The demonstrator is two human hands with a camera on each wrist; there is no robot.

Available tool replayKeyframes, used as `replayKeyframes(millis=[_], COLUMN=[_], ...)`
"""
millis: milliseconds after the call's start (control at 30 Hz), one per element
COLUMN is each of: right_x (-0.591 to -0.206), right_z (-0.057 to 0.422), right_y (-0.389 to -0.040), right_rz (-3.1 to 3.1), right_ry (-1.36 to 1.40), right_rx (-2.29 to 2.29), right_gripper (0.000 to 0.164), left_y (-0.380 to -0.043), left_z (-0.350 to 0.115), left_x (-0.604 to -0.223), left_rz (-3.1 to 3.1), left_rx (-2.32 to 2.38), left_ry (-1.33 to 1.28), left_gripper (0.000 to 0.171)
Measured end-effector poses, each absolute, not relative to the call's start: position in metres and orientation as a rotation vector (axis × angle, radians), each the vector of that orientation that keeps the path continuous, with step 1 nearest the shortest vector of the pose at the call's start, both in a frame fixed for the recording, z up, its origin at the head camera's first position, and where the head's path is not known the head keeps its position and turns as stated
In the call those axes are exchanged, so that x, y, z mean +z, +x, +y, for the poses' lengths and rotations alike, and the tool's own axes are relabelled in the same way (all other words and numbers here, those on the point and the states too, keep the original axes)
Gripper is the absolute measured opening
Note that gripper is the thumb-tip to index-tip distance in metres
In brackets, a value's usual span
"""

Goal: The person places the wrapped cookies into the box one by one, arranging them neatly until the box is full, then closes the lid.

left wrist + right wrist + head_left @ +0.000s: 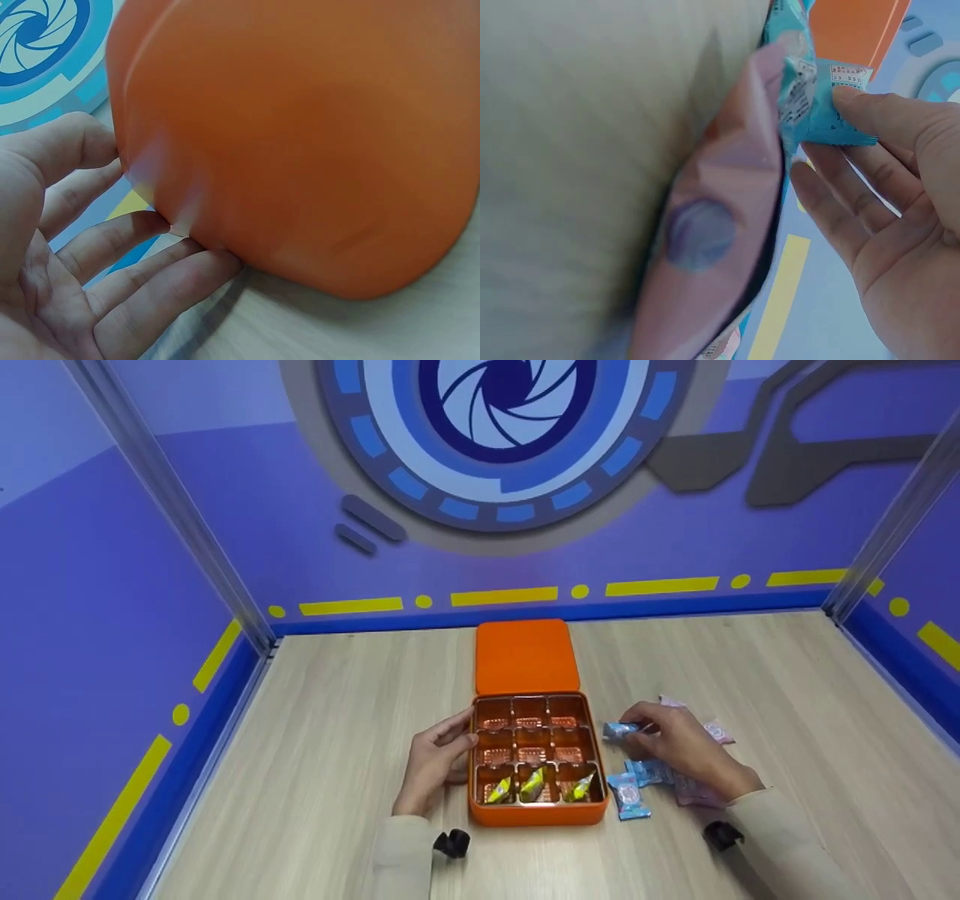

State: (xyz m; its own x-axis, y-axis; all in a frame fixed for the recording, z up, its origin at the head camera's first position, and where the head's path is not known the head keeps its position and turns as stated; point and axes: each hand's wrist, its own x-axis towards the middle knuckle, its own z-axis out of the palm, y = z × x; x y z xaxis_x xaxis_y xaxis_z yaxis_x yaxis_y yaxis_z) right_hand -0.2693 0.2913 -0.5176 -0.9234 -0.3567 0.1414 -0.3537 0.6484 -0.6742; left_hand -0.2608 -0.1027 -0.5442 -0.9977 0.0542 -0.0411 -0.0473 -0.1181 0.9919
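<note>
An orange box (538, 815) with a nine-compartment tray stands on the table, its lid (526, 658) folded back. Each compartment of the near row holds one yellow-wrapped candy (533, 785). Against the box's left side rests my left hand (431, 761), fingertips and thumb touching the wall (300, 150) with the fingers loosely extended. To the right of the box, my right hand (686, 746) pinches a blue-wrapped candy (619, 730) between thumb and fingers; the right wrist view shows this blue packet (840, 112) under the thumb.
Other blue packets (628, 795) lie beside the box's near right corner. Pink packets (718, 732) lie around and partly under the right hand; one pink packet (712, 217) looms large in the right wrist view. Purple-blue panels (300, 525) wall the table at the back and sides.
</note>
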Motion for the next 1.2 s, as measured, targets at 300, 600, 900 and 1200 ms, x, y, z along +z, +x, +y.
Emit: replayKeyframes(millis=[300,600,900,1200], right_x=[-0.515,-0.505,-0.498,-0.494], right_z=[0.291,0.289,0.286,0.285], right_y=[-0.269,-0.265,-0.266,-0.266], right_rz=[2.872,2.944,2.996,2.995], right_ry=[-0.645,-0.609,-0.746,-0.779], right_rx=[-1.186,-1.167,-1.249,-1.307], right_gripper=[0.024,0.023,0.026,0.027], left_y=[-0.261,-0.259,-0.259,-0.259], left_z=[-0.105,-0.105,-0.105,-0.104], left_x=[-0.543,-0.543,-0.543,-0.543], left_rz=[2.018,1.992,1.993,2.009], left_rx=[2.290,2.299,2.285,2.278], left_ry=[0.024,0.027,0.008,0.012], left_gripper=[0.050,0.051,0.051,0.052])
